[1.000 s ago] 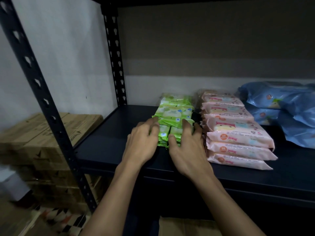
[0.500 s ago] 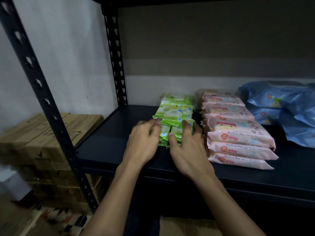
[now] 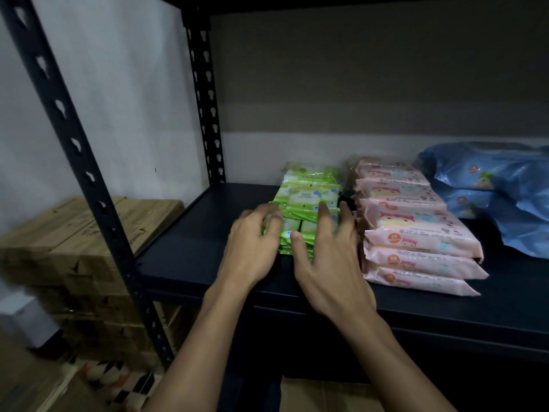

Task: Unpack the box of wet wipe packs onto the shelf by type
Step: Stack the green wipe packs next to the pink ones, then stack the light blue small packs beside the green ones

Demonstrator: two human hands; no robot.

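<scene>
Small green wipe packs (image 3: 309, 197) are stacked in a row running front to back on the dark shelf (image 3: 190, 251). My left hand (image 3: 252, 245) is at the front left corner of the stack, its fingers curled over the edge of the front packs. My right hand (image 3: 329, 260) lies on the front right of the same stack, fingers straight and spread on top, thumb against the front face. Right beside them stand stacked pink wipe packs (image 3: 416, 233). Blue wipe packs (image 3: 490, 188) lie further right.
A black perforated shelf post (image 3: 89, 185) slants across the left, and another post (image 3: 208, 114) stands at the back corner. Brown cartons (image 3: 74, 233) are piled outside the shelf on the left. A cardboard box (image 3: 326, 395) sits below the shelf edge.
My left hand's fingers have curled further over the front left of the green packs. My right hand stays in nearly the same place on the stack.
</scene>
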